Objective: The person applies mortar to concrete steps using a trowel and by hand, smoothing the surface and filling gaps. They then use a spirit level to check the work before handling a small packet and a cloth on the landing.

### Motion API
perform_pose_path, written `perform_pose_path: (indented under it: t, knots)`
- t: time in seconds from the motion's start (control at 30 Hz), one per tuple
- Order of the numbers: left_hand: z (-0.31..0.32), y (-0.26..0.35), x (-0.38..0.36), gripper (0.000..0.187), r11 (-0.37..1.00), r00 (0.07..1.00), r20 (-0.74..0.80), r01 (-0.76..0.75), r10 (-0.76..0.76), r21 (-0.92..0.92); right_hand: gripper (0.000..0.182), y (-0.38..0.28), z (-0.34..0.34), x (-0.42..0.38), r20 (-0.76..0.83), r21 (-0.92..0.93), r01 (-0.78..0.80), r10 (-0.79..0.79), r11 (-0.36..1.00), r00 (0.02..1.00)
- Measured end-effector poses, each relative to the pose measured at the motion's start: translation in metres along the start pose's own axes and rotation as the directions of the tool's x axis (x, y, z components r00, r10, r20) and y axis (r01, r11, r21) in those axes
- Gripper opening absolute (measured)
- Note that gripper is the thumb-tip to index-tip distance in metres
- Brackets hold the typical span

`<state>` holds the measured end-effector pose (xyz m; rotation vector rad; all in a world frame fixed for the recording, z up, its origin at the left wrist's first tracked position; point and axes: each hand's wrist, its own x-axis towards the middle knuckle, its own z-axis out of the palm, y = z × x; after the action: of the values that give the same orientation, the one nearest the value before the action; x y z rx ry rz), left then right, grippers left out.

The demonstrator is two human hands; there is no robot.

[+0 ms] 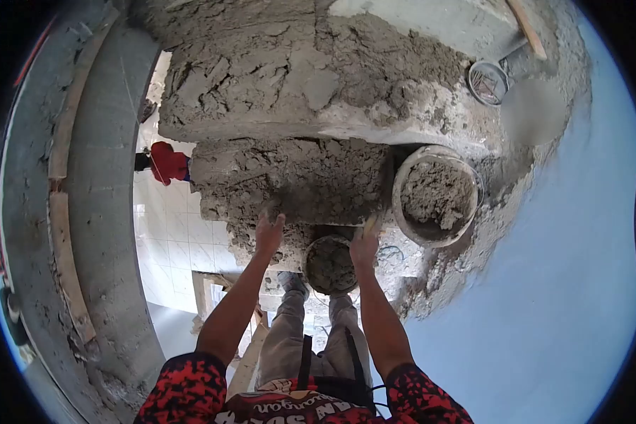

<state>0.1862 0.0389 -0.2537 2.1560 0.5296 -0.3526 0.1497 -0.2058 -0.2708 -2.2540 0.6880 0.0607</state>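
Note:
My left hand (268, 233) is at the front edge of a step covered in rough wet mortar (304, 173). Its fingertips blend into the grey mortar, and their grip is unclear. Farther right along the same edge, my right hand (364, 247) is closed around a small yellowish piece, partly hidden by the fingers. Between my hands and slightly lower stands a bucket of mortar (331, 265). A larger bucket of mortar (437, 196) sits to the right of the step.
Higher steps carry more rough mortar (261, 71). A small round container (487, 83) and a wooden strip (528, 28) lie at the upper right. A person in red (168, 164) is at the left, above a tiled floor (169, 244). A blue wall (530, 297) rises on the right.

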Motion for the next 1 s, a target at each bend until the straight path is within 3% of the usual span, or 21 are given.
perform_pose_path:
  t: [0.07, 0.1, 0.13, 0.17, 0.2, 0.3, 0.37, 0.4, 0.47, 0.5, 0.53, 0.57, 0.6, 0.63, 0.7, 0.73, 0.8, 0.83, 0.9, 0.93, 1.0]
  knots:
    - [-0.008, -0.011, -0.013, 0.059, 0.999, 1.000, 0.024, 0.018, -0.017, -0.030, 0.058, 0.011, 0.046, 0.006, -0.136, -0.342, 0.252, -0.313, 0.905, 0.940]
    - [-0.021, 0.001, -0.027, 0.056, 0.979, 0.996, 0.067, 0.067, -0.055, -0.193, 0.058, -0.008, 0.054, 0.004, -0.138, -0.348, 0.241, -0.304, 0.906, 0.943]
    - [-0.029, 0.007, -0.036, 0.053, 0.929, 0.990, 0.112, 0.120, -0.086, -0.349, 0.059, -0.042, 0.055, 0.002, 0.019, -0.127, -0.043, 0.046, 0.991, 0.999]
    - [-0.027, -0.002, -0.036, 0.053, 0.930, 0.989, 0.121, 0.118, -0.080, -0.347, 0.060, -0.064, 0.051, -0.001, 0.237, 0.046, -0.367, 0.347, 0.929, 0.907]
    - [-0.020, -0.014, -0.032, 0.051, 0.874, 0.985, 0.113, 0.170, -0.133, -0.456, 0.060, -0.071, 0.043, -0.002, 0.227, 0.050, -0.366, 0.347, 0.929, 0.910]
    - [-0.001, -0.023, -0.018, 0.047, 0.840, 0.982, 0.099, 0.191, -0.164, -0.507, 0.069, -0.063, 0.020, -0.023, 0.246, 0.019, -0.193, 0.182, 0.981, 0.952]
    - [0.008, -0.001, -0.007, 0.047, 0.876, 0.988, 0.073, 0.152, -0.133, -0.458, 0.066, -0.042, 0.016, -0.037, 0.145, -0.129, 0.172, -0.153, 0.977, 0.978]
    - [0.009, 0.012, -0.002, 0.047, 0.836, 0.984, 0.103, 0.178, -0.146, -0.520, 0.066, -0.030, 0.017, -0.025, 0.140, -0.120, 0.171, -0.154, 0.978, 0.978]
    - [0.000, 0.032, 0.006, 0.047, 0.800, 0.977, 0.134, 0.213, -0.166, -0.561, 0.059, 0.003, 0.029, -0.001, -0.279, -0.394, 0.489, -0.609, 0.778, 0.743]
    - [-0.002, 0.040, 0.009, 0.048, 0.794, 0.979, 0.118, 0.203, -0.166, -0.572, 0.059, -0.001, 0.034, 0.006, -0.277, -0.391, 0.484, -0.602, 0.783, 0.749]
    - [-0.001, 0.043, 0.010, 0.048, 0.785, 0.981, 0.106, 0.195, -0.165, -0.588, 0.056, -0.006, 0.032, 0.016, 0.116, -0.333, 0.322, -0.300, 0.886, 0.947]
    - [0.003, 0.039, 0.008, 0.048, 0.783, 0.979, 0.115, 0.204, -0.169, -0.587, 0.053, -0.002, 0.031, 0.019, 0.488, -0.357, 0.122, 0.073, 0.926, 0.870]
    - [0.007, 0.038, 0.011, 0.048, 0.792, 0.980, 0.126, 0.197, -0.151, -0.578, 0.053, 0.003, 0.062, 0.016, 0.530, -0.383, 0.040, 0.184, 0.923, 0.828]
    - [0.010, 0.035, 0.014, 0.047, 0.800, 0.982, 0.135, 0.188, -0.134, -0.570, 0.053, -0.014, 0.061, 0.005, 0.530, -0.384, 0.047, 0.179, 0.922, 0.829]
    - [0.016, 0.021, 0.016, 0.048, 0.803, 0.984, 0.129, 0.172, -0.119, -0.571, 0.052, -0.050, 0.041, -0.029, 0.168, 0.041, 0.016, -0.023, 0.999, 0.986]
    - [0.017, 0.015, 0.014, 0.049, 0.804, 0.986, 0.126, 0.160, -0.106, -0.573, 0.052, -0.037, 0.035, -0.033, 0.165, 0.041, 0.014, -0.020, 0.999, 0.986]
    - [0.002, 0.016, -0.002, 0.048, 0.766, 0.980, 0.161, 0.191, -0.114, -0.614, 0.054, 0.004, 0.024, -0.023, -0.022, -0.428, 0.450, -0.507, 0.784, 0.862]
    - [-0.005, 0.014, -0.012, 0.048, 0.723, 0.972, 0.198, 0.227, -0.127, -0.653, 0.054, 0.010, 0.024, -0.016, -0.018, -0.424, 0.458, -0.513, 0.781, 0.858]
    - [-0.010, 0.001, -0.031, 0.047, 0.717, 0.966, 0.199, 0.255, -0.164, -0.648, 0.055, 0.014, 0.028, -0.006, -0.164, -0.109, 0.143, -0.160, 0.984, 0.973]
    - [-0.012, -0.003, -0.036, 0.046, 0.713, 0.961, 0.202, 0.276, -0.190, -0.644, 0.055, 0.003, 0.037, -0.004, -0.162, -0.104, 0.148, -0.164, 0.983, 0.973]
    - [-0.007, -0.021, -0.040, 0.046, 0.684, 0.950, 0.224, 0.311, -0.216, -0.660, 0.056, -0.042, 0.060, -0.011, 0.048, 0.096, -0.064, 0.060, 0.993, 0.997]
